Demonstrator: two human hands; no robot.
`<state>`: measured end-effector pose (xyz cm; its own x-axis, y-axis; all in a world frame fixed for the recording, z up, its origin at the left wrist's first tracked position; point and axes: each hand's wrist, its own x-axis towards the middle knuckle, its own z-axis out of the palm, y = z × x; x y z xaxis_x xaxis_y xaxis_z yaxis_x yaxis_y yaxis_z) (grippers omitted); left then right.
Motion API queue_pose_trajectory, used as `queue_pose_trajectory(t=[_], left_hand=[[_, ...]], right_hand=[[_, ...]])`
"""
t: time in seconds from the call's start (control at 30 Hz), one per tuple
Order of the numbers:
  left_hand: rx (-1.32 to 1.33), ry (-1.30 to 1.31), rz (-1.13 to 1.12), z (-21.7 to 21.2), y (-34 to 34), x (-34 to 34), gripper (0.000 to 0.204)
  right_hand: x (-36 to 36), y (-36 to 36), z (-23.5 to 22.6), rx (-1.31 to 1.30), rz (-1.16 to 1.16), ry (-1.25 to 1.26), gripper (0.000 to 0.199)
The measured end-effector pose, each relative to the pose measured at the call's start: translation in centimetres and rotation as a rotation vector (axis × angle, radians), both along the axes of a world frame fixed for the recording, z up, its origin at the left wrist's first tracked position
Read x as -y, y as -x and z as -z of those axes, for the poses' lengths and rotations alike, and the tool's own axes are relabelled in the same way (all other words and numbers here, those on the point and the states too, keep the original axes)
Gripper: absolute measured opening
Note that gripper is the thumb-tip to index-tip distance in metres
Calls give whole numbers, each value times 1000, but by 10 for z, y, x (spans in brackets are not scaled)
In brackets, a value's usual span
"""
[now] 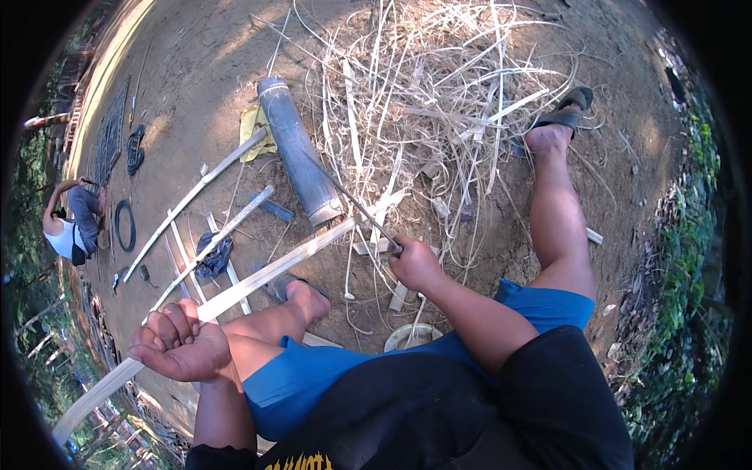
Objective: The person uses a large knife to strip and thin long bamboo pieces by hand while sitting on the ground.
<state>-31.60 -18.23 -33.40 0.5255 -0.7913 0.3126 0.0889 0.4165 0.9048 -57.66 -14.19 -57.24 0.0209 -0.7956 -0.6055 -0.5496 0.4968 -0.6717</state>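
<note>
My left hand (182,345) is palm up at the lower left, its fingers curled around a long pale bamboo strip (274,270). The strip slants from the lower left edge up to the middle, where its far end lies just below a thick bamboo section (296,149) on the ground. In my right hand (415,265), closed around the handle, is a long thin knife (354,200). Its blade points up and left, passing close to the strip's far end and across the bamboo section's lower part. Whether the blade touches either one, I cannot tell.
A large heap of thin bamboo shavings (439,102) covers the ground ahead. Left of the bamboo section lie split bamboo lengths (192,192), a yellow wrapper (254,129) and a black plastic bag (215,257). Another person (74,223) sits at the far left near a black coil (124,225).
</note>
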Motion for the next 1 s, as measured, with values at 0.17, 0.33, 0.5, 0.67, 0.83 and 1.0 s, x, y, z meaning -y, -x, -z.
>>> queue_pose_trajectory(t=[0.17, 0.33, 0.5, 0.67, 0.83, 1.0], left_hand=[[-9, 49, 226, -2, 2, -12, 46], [-45, 32, 152, 2, -3, -9, 45], [-20, 43, 101, -1, 8, -11, 45], [8, 39, 96, -5, 7, -4, 45], [-25, 31, -4, -2, 10, -4, 44], [41, -9, -119, -7, 11, 11, 44]], right_hand=[[-6, 3, 6, -39, -75, -45, 26], [-14, 25, 49, -176, 47, -109, 24], [-2, 12, 9, -72, -140, -88, 29], [-21, 38, 85, -172, 53, -219, 30], [-2, 19, 11, -62, -204, -32, 33], [-39, 49, 93, -107, 104, -282, 26]])
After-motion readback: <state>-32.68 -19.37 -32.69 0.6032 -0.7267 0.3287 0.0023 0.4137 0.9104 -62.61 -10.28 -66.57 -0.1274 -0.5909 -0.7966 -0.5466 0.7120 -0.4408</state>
